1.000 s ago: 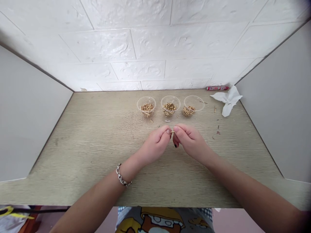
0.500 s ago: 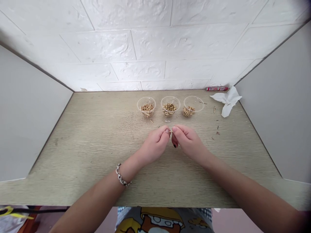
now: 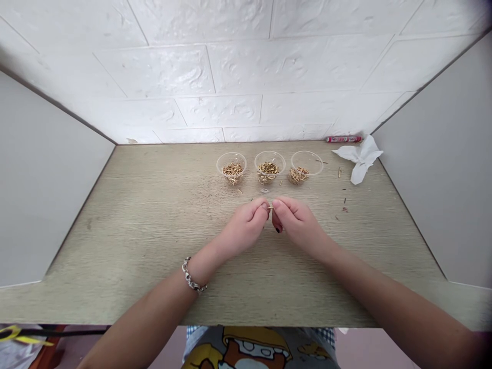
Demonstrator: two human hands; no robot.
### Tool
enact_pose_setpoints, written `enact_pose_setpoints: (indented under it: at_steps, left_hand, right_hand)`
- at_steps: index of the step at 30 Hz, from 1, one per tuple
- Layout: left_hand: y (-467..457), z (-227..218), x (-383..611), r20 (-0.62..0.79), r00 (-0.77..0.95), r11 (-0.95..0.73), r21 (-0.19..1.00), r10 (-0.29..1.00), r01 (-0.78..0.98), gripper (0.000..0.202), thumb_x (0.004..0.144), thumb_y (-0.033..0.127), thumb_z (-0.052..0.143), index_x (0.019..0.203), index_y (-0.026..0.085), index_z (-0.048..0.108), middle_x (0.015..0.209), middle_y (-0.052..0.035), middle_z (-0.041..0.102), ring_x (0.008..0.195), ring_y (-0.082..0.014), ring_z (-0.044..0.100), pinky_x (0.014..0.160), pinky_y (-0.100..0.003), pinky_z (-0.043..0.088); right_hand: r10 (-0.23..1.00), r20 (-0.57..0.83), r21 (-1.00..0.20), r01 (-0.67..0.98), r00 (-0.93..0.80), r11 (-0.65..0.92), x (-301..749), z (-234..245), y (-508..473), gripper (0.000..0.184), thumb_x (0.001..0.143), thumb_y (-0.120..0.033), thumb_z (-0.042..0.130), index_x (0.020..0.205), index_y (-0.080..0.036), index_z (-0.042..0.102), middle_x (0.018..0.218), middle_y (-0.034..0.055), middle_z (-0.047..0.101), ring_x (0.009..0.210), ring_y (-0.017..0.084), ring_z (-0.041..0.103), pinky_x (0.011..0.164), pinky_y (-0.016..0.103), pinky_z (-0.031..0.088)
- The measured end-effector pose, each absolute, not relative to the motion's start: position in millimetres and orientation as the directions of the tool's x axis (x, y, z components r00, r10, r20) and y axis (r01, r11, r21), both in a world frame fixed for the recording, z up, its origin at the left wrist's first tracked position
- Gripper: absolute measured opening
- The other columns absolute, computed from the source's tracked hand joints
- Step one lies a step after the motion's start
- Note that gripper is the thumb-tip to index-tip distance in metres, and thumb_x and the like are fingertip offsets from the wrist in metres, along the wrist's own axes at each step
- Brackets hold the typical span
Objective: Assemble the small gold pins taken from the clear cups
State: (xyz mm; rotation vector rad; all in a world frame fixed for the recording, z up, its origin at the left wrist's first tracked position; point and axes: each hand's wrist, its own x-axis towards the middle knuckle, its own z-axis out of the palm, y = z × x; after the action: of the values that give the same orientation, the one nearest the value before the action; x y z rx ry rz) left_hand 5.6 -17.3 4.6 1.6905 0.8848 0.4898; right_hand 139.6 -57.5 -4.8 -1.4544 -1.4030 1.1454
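Above the middle of the tabletop (image 3: 142, 220), my left hand (image 3: 248, 223) and my right hand (image 3: 295, 220) meet almost fingertip to fingertip. A thin gold-coloured metal pin (image 3: 270, 207) bridges the small gap, pinched at one end by each hand. Both ends are hidden by the fingers. Just beyond stand three clear plastic cups: a left cup (image 3: 219, 166) and a middle cup (image 3: 257, 166), each with many small brass-coloured pins inside, and a right cup (image 3: 321, 166) with similar pins gathered at its left side.
A crumpled white tissue (image 3: 360, 159) and a red printed tube (image 3: 343, 139) lie at the back right. Loose pins, one being a gold pin (image 3: 339, 172), and dark bits are scattered nearby. A white brick-patterned wall (image 3: 238, 66) and grey side panels (image 3: 442, 169) enclose the table.
Both hands hold nearly the same pose around the pin. Only a very slight shift of the fingers and of the whole view shows.
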Motion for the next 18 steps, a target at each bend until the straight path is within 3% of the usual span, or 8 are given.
enact_pose_setpoints:
  at_steps: [6, 8, 11, 14, 16, 18]
  left_hand:
    - [-17.8, -1.0, 5.5, -0.134, 0.624, -0.106, 0.937, 0.770, 0.333, 0.026, 0.085, 0.024, 0.028, 0.060, 0.018, 0.035, 0.058, 0.0036, 0.040, 0.058, -0.0104, 0.039, 0.058, -0.025, 0.032]
    - [-17.7, -1.5, 5.2, -0.131, 0.626, -0.109, 0.938, 0.769, 0.330, 0.027, 0.085, 0.024, 0.028, 0.061, 0.018, 0.036, 0.058, 0.0036, 0.040, 0.058, -0.0103, 0.039, 0.058, -0.025, 0.032]
    - [-17.8, -0.1, 5.2, -0.124, 0.637, -0.099, 0.948, 0.761, 0.303, 0.028, 0.086, 0.024, 0.028, 0.061, 0.018, 0.036, 0.057, 0.0039, 0.041, 0.057, -0.0099, 0.039, 0.058, -0.024, 0.033]
    - [-18.1, 2.1, 6.3, -0.129, 0.653, -0.056, 0.966, 0.746, 0.254, 0.027, 0.087, 0.023, 0.028, 0.061, 0.019, 0.035, 0.054, 0.0045, 0.043, 0.055, -0.0096, 0.040, 0.058, -0.024, 0.034]
    - [-18.3, 2.8, 7.2, -0.127, 0.657, -0.036, 0.973, 0.743, 0.229, 0.027, 0.086, 0.022, 0.027, 0.061, 0.019, 0.035, 0.053, 0.0047, 0.043, 0.054, -0.0095, 0.040, 0.058, -0.023, 0.035]
    - [-18.5, 2.8, 7.7, -0.122, 0.655, -0.036, 0.974, 0.746, 0.222, 0.027, 0.086, 0.021, 0.027, 0.060, 0.019, 0.035, 0.053, 0.0047, 0.043, 0.054, -0.0095, 0.041, 0.059, -0.023, 0.035]
  right_hand:
    - [0.999, -0.034, -0.890, 0.455, -0.016, -0.022, 141.6, 0.2, -58.7, 0.034, 0.086, -0.030, 0.036, 0.054, -0.020, 0.037, 0.049, -0.0036, 0.041, 0.049, 0.010, 0.039, 0.051, 0.026, 0.029]
    - [0.997, -0.073, -0.927, 0.371, -0.025, -0.058, 141.4, -0.4, -58.0, 0.035, 0.086, -0.031, 0.035, 0.053, -0.020, 0.038, 0.049, -0.0034, 0.042, 0.048, 0.010, 0.039, 0.051, 0.026, 0.031]
    - [0.977, -0.187, -0.981, 0.071, -0.101, -0.181, 139.8, -3.4, -55.8, 0.035, 0.085, -0.038, 0.037, 0.054, -0.020, 0.037, 0.045, -0.0054, 0.037, 0.044, 0.009, 0.039, 0.048, 0.025, 0.035]
    - [0.951, -0.260, -0.934, -0.207, -0.168, -0.292, 137.1, -7.1, -54.4, 0.034, 0.081, -0.044, 0.042, 0.058, -0.021, 0.037, 0.045, -0.0084, 0.030, 0.039, 0.008, 0.035, 0.042, 0.024, 0.034]
    - [0.957, -0.257, -0.929, -0.237, -0.136, -0.284, 135.4, -9.0, -54.8, 0.035, 0.080, -0.046, 0.044, 0.058, -0.021, 0.037, 0.046, -0.0087, 0.030, 0.039, 0.007, 0.035, 0.042, 0.024, 0.034]
    - [0.973, -0.218, -0.962, -0.153, -0.075, -0.228, 134.6, -10.4, -56.1, 0.037, 0.082, -0.046, 0.042, 0.056, -0.021, 0.036, 0.045, -0.0077, 0.032, 0.041, 0.008, 0.037, 0.044, 0.024, 0.034]
